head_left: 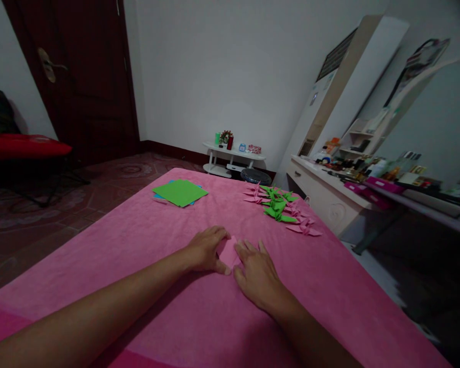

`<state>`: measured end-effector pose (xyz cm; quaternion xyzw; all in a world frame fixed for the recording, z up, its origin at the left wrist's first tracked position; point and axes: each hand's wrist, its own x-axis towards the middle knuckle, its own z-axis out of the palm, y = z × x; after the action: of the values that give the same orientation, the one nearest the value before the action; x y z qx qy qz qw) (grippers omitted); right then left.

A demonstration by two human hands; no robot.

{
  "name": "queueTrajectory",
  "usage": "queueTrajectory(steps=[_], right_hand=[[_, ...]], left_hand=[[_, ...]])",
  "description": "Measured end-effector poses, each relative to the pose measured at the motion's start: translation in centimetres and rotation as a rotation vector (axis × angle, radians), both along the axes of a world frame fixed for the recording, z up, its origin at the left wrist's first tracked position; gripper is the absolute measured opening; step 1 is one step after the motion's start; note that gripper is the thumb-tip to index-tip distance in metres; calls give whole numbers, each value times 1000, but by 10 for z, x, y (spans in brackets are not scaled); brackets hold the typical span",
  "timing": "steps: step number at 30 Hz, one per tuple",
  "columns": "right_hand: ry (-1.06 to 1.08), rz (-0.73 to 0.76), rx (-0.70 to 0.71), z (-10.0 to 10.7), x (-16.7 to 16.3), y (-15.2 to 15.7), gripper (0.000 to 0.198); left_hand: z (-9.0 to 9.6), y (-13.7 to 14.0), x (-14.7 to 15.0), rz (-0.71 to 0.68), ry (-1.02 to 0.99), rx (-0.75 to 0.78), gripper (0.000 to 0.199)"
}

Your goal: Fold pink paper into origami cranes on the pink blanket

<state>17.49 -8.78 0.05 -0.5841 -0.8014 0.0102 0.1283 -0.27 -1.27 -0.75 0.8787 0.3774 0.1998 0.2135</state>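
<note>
A small folded piece of pink paper (227, 251) lies flat on the pink cloth between my two hands. My left hand (207, 249) holds its left side, with the fingers at the far edge and the thumb at the near edge. On the right side of the paper, the fingertips and thumb of my right hand (257, 271) press against it, partly covering that edge. Beyond my left hand is a stack of square paper sheets (181, 192), green on top with blue and pink edges showing. Several folded paper cranes, green (278, 208) and pink (304, 228), sit together beyond my right hand.
The pink cloth (138, 230) covers the broad surface under my hands. To the right stands a white dressing table (329, 189) crowded with bottles. A low white shelf (235, 152) is by the far wall. A red chair (23, 145) and a dark door (80, 76) are at left.
</note>
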Motion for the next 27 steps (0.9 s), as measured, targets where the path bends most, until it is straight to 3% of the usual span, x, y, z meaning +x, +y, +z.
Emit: queueTrajectory(steps=[3, 7, 12, 15, 17, 20, 22, 24, 27], right_hand=[[67, 1, 9, -4, 4, 1, 53], [143, 10, 5, -8, 9, 3, 58], [196, 30, 11, -8, 10, -1, 65], [221, 19, 52, -6, 11, -5, 63], [236, 26, 71, -6, 12, -5, 62], [254, 47, 81, -7, 12, -5, 56], [266, 69, 93, -8, 12, -3, 49], [280, 97, 100, -9, 11, -2, 44], [304, 126, 95, -10, 11, -2, 43]], left_hand=[[4, 11, -2, -116, -133, -155, 80], [0, 28, 2, -104, -305, -484, 38], [-13, 34, 8, -14, -229, -455, 29], [-8, 20, 9, 80, -273, -458, 18], [-2, 3, 8, 253, -401, -474, 11], [2, -28, 2, 375, -613, -676, 16], [1, -48, -5, 339, -580, -821, 21], [0, -63, -14, 273, -468, -782, 21], [6, -74, -26, 205, -259, -343, 21]])
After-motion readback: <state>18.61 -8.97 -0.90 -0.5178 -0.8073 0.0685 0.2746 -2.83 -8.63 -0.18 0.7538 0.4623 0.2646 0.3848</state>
